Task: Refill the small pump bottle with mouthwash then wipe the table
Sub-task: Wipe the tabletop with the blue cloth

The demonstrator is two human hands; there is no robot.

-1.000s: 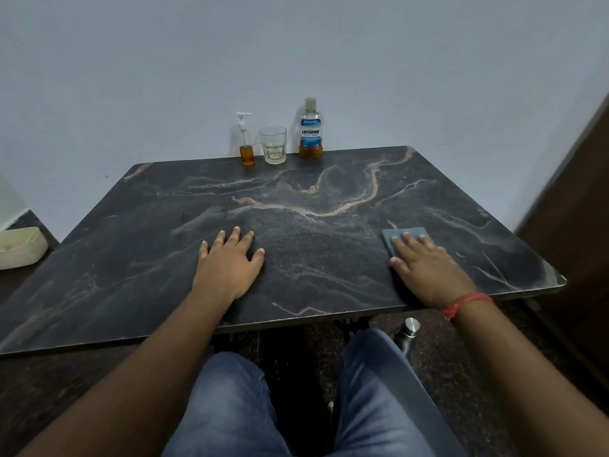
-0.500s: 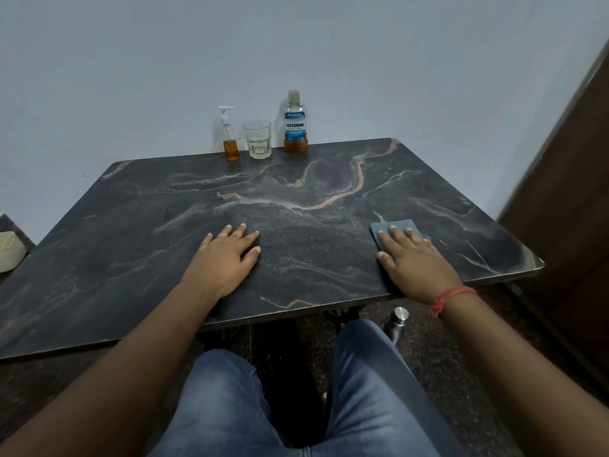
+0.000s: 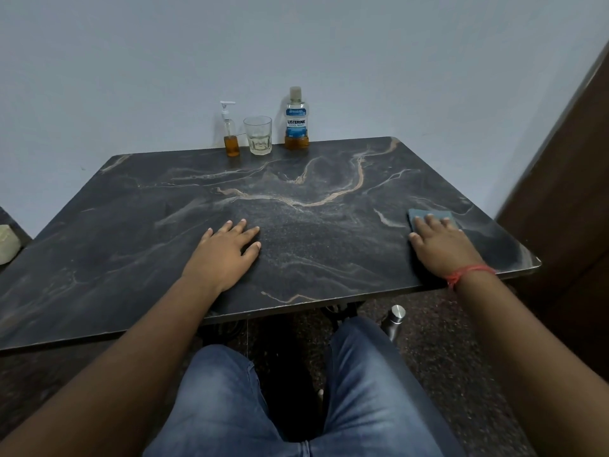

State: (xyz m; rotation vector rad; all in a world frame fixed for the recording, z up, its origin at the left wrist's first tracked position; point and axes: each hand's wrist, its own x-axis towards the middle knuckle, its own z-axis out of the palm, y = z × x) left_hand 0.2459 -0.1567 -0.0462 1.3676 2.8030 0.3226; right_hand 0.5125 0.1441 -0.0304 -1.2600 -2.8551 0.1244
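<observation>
A small pump bottle point(image 3: 230, 135) with amber liquid in its lower part stands at the far edge of the dark marble table point(image 3: 131, 225). To its right are a clear glass point(image 3: 258, 136) and a Listerine mouthwash bottle point(image 3: 296, 122) with a little amber liquid at the bottom. My left hand point(image 3: 227, 250) lies flat on the table's middle, fingers straight. My right hand point(image 3: 441, 245) presses flat on a blue-grey cloth point(image 3: 428, 215) near the table's right edge; most of the cloth is hidden under the fingers.
A pale wall runs close behind the bottles. A dark brown door or cabinet point(image 3: 566, 192) stands right of the table. A metal-capped flask point(image 3: 393, 319) sits on the floor under the front edge, by my jeans-clad knees. A pale object point(image 3: 6, 242) lies at far left.
My right hand has stayed flat on the cloth near the table's right side while the view shifted. My left hand has stayed flat on the table.
</observation>
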